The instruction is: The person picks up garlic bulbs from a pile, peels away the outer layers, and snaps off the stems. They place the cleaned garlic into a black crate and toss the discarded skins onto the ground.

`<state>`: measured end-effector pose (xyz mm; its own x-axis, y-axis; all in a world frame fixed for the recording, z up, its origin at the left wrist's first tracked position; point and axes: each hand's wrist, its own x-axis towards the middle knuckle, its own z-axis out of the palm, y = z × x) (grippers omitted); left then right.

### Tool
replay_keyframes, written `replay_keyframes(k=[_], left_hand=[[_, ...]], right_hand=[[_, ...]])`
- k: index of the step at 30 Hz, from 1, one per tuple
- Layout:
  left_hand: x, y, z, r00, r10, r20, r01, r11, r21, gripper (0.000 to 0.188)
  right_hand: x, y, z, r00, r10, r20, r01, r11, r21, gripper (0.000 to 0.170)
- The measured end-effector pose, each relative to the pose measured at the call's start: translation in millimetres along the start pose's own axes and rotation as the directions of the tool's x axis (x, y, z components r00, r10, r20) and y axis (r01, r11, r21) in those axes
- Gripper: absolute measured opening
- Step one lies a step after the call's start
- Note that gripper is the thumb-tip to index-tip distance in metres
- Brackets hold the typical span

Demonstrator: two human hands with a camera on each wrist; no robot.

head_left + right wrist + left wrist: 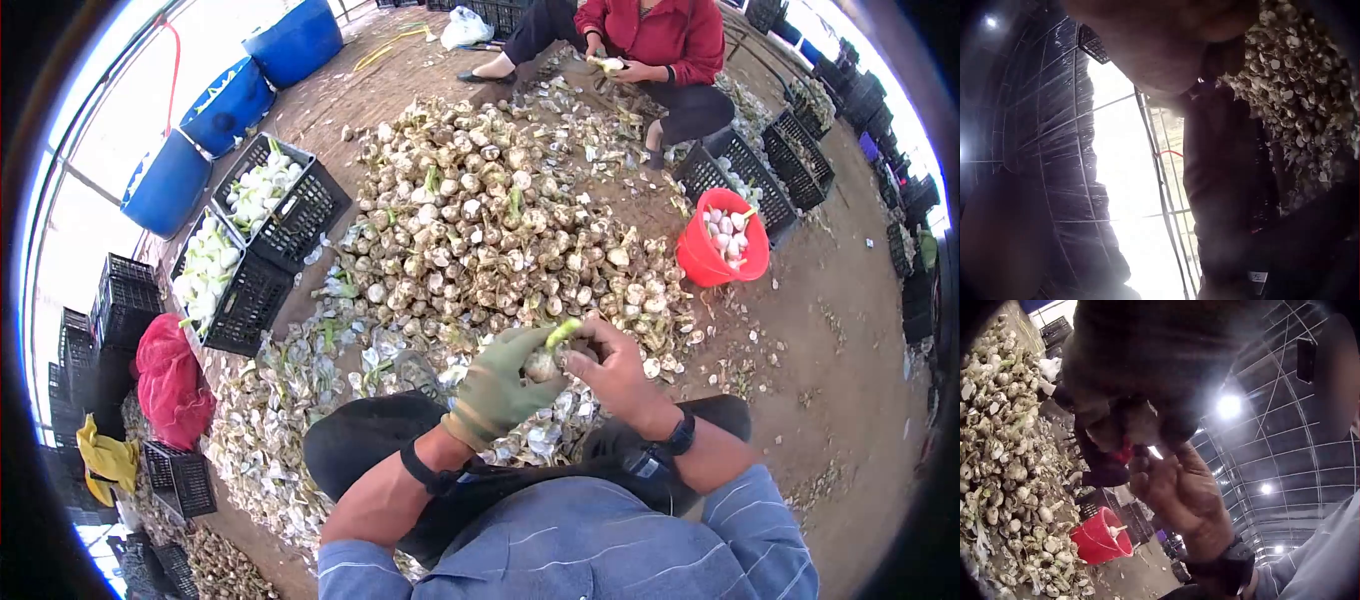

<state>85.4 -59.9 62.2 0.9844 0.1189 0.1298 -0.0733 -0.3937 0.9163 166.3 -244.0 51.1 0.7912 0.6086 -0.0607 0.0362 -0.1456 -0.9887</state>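
Note:
In the head view, the gloved left hand [506, 385] grips a pale bulb [541, 366] with a green stem [564, 332]. The bare right hand [622, 380] meets it from the right, its thumb and fingers pinched at the bulb's stem side. A large heap of bulbs [470, 210] lies just beyond both hands. In the left wrist view, the right hand [1179, 494] shows below the dark, backlit left hand [1154, 369]. The right wrist view shows the right hand [1154, 44] dark and close, hiding the bulb.
A red bucket [696, 256] of bulbs stands right of the heap. Black crates [300, 215] of white bulbs and blue barrels [168, 185] stand at the left. Another person in a red top [655, 40] sits beyond the heap. Peelings [270, 440] cover the ground at the left.

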Motion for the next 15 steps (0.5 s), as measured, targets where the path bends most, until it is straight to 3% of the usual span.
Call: replay_keyframes(k=[2, 3, 9, 15], left_hand=[[-5, 8, -5, 0.995, 0.1, 0.015, -0.101, 0.985, 0.142, 0.053], [-8, 6, -2, 0.987, 0.154, -0.05, -0.145, 0.977, 0.157, 0.053], [-19, 16, -19, 0.991, 0.137, 0.001, -0.13, 0.931, 0.341, 0.056], [-27, 8, -28, 0.986, 0.166, -0.003, -0.153, 0.916, 0.37, 0.054]], right_hand=[[-6, -10, 13, 0.996, 0.077, -0.045, -0.074, 0.995, 0.061, 0.026], [-8, -11, 17, 0.99, 0.127, -0.065, -0.127, 0.992, 0.005, 0.024], [-14, -14, 51, 0.977, 0.149, -0.153, -0.105, 0.959, 0.264, 0.023], [-14, -12, 62, 0.97, 0.225, -0.097, -0.171, 0.906, 0.387, 0.021]])
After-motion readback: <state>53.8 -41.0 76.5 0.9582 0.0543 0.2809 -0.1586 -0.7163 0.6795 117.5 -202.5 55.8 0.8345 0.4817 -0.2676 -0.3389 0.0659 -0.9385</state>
